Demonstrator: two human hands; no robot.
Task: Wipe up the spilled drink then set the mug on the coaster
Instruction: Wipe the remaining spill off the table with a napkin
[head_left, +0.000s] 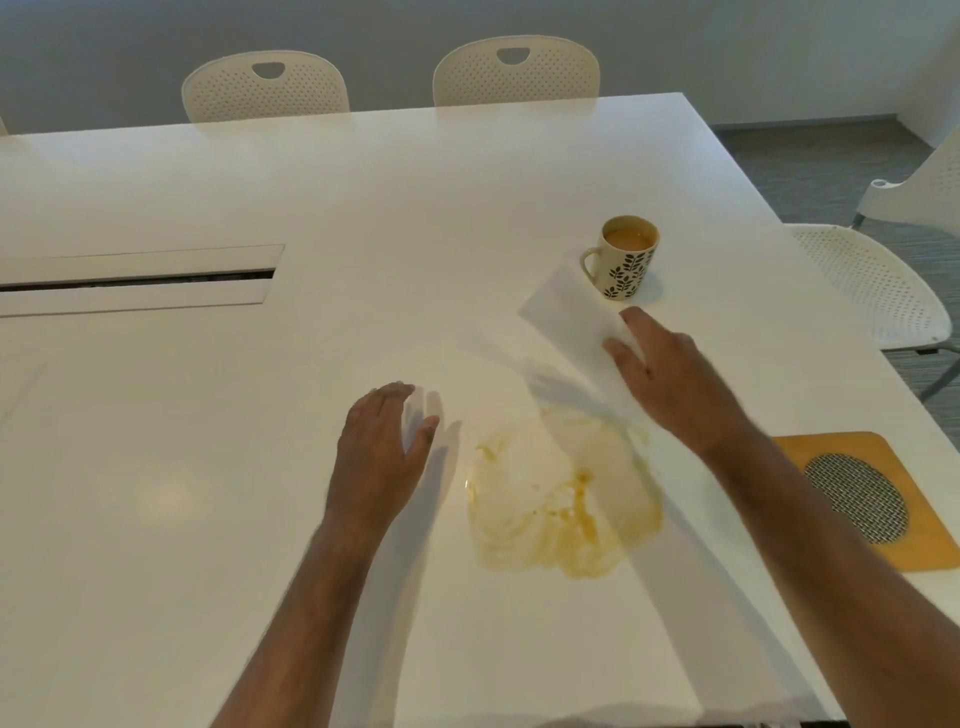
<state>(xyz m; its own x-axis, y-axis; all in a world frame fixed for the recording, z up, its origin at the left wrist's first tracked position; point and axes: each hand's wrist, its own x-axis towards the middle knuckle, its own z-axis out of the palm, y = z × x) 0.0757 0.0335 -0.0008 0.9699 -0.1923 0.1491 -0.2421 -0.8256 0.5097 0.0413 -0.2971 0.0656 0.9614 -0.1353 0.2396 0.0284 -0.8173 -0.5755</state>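
Observation:
A large white paper towel lies spread over the orange spill on the white table, soaked yellow in its middle. My right hand pinches the towel's far right corner, lifted off the table just in front of the mug. My left hand rests flat on the towel's left edge with straight fingers. The cream mug with a dark leaf pattern stands upright, holding orange drink, behind my right hand. The wooden coaster with a metal mesh centre lies at the table's right edge.
A cable slot is set into the table at the left. Two white chairs stand along the far side, and another chair stands at the right, close to the table edge.

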